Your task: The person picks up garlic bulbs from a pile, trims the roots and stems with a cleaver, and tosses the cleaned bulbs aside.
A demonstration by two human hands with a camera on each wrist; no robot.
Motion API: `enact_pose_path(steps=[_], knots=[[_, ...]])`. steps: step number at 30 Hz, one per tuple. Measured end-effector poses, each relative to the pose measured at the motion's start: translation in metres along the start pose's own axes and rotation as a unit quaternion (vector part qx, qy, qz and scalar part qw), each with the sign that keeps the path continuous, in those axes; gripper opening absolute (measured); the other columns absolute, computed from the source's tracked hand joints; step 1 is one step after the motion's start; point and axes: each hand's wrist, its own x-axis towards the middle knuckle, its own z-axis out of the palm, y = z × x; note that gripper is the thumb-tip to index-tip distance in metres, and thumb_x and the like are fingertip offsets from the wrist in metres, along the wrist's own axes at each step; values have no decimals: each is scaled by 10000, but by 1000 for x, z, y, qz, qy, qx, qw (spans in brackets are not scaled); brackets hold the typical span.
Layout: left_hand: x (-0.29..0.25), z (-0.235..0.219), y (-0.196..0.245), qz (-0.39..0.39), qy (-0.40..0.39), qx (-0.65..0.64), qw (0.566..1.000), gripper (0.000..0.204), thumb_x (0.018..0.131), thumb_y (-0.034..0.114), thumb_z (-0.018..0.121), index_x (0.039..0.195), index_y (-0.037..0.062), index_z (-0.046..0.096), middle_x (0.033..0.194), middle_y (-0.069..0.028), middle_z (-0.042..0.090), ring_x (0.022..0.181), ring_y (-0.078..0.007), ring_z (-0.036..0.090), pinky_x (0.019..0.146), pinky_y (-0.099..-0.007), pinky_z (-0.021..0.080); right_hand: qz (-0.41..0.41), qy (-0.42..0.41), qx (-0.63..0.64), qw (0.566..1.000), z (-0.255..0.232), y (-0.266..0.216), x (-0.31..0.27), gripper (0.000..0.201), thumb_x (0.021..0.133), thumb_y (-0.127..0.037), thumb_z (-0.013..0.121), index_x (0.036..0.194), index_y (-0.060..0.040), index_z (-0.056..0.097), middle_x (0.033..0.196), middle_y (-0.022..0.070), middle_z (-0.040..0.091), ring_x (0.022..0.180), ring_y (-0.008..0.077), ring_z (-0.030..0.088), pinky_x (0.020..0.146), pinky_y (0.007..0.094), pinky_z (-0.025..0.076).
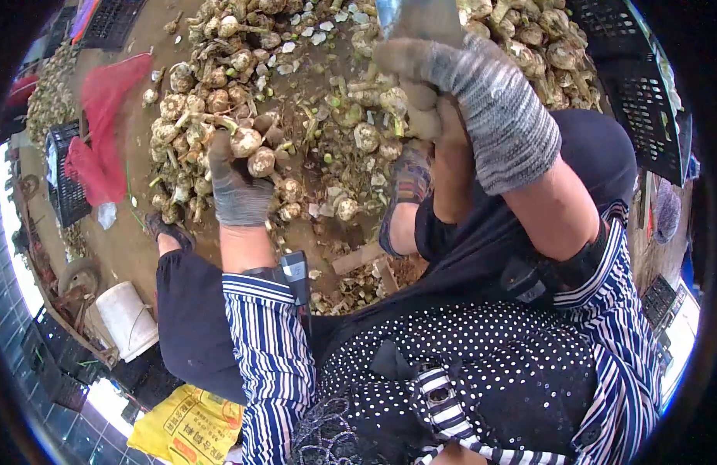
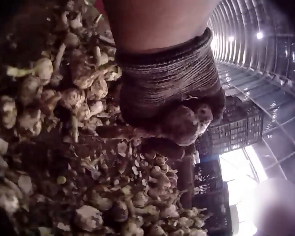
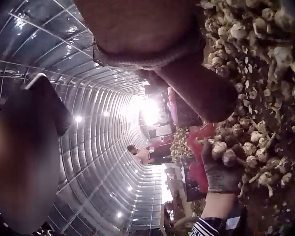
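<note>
Garlic-like bulbs with cut stems are held in the gloved left hand (image 1: 240, 194); two round ones, a bulb (image 1: 246, 142) and another (image 1: 261, 162), show at its fingers. In the left wrist view a bulb (image 2: 181, 125) sits against the curled left hand (image 2: 169, 98). The right hand (image 1: 502, 108), in a grey knit glove, grips a tool. Its flat metal blade (image 1: 422, 22) shows at the top edge, and a thick brown handle-like part (image 1: 453, 167) extends below the hand. Blade and left-hand bulbs are apart. The right wrist view also shows the left hand (image 3: 221, 172) with bulbs.
Heaped bulbs (image 1: 211, 93) lie on the left, with another pile (image 1: 540, 46) at the upper right. Loose bulbs and peelings cover the ground between the feet. Black crates (image 1: 622, 77), red netting (image 1: 103, 116), a white bucket (image 1: 127, 319) and a yellow bag (image 1: 189, 425) surround the person.
</note>
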Motion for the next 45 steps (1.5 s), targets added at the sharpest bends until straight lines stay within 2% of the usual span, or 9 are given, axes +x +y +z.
enact_pose_path(steps=[6,8,12,13,28,34,36,40,45], knots=[[-26,-20,-15,-157,110,256,947,320,785,267,586,1023,54,572,778,-86,622,598,-180,605,406,-240,471,29,-146,-101,984,9,42,-49,138,810,-143,621,840,-9,618,630,16,529,499,126,480,431,267,366],[-32,-42,-39,-293,169,403,850,318,781,254,577,1062,105,571,736,-72,614,542,-167,586,363,-246,410,48,-193,-125,972,14,59,-65,138,810,-145,621,839,-9,617,630,16,529,498,126,479,431,267,366],[-53,-53,-109,-106,-52,849,516,462,767,283,606,1206,170,519,1053,-151,604,909,-297,619,756,-387,503,69,-208,-135,966,18,70,-69,139,811,-148,620,835,-11,616,630,15,528,497,125,478,431,267,366],[-53,-31,-112,-156,-52,866,472,498,746,290,638,1223,230,507,1225,-163,509,1052,-323,553,906,-390,444,70,-207,-135,966,19,71,-68,140,812,-149,620,835,-11,616,630,15,528,497,125,478,431,267,365],[-30,-26,-134,-257,-233,881,322,619,688,207,726,1249,139,474,1337,-179,384,1135,-334,499,923,-407,451,88,-214,-157,960,32,75,-58,145,815,-161,617,823,-16,611,628,13,524,493,125,474,429,266,364],[-38,-38,-105,-210,-181,862,425,695,648,365,743,1249,118,498,1285,-176,459,1070,-311,550,900,-359,456,78,-168,-128,974,28,65,-52,148,816,-165,615,818,-18,609,628,12,523,492,125,473,429,266,363],[-37,-37,-83,-302,-105,654,685,751,647,401,745,1265,67,479,1121,-142,584,1025,-259,574,876,-324,452,70,-139,-110,982,25,60,-49,148,817,-167,615,817,-19,608,627,12,522,491,124,472,429,266,362],[-54,-40,-51,-319,58,260,909,480,741,271,676,1128,10,566,849,-81,648,605,-87,608,438,-206,457,68,-145,-110,981,27,57,-51,150,818,-170,614,814,-20,607,627,12,521,490,124,471,428,266,362],[-55,-55,-49,-242,122,169,948,407,799,349,604,1017,5,620,656,-22,609,428,-120,521,350,-201,405,65,-136,-94,984,27,54,-47,153,819,-174,613,810,-21,606,627,11,520,489,124,470,428,266,361]])
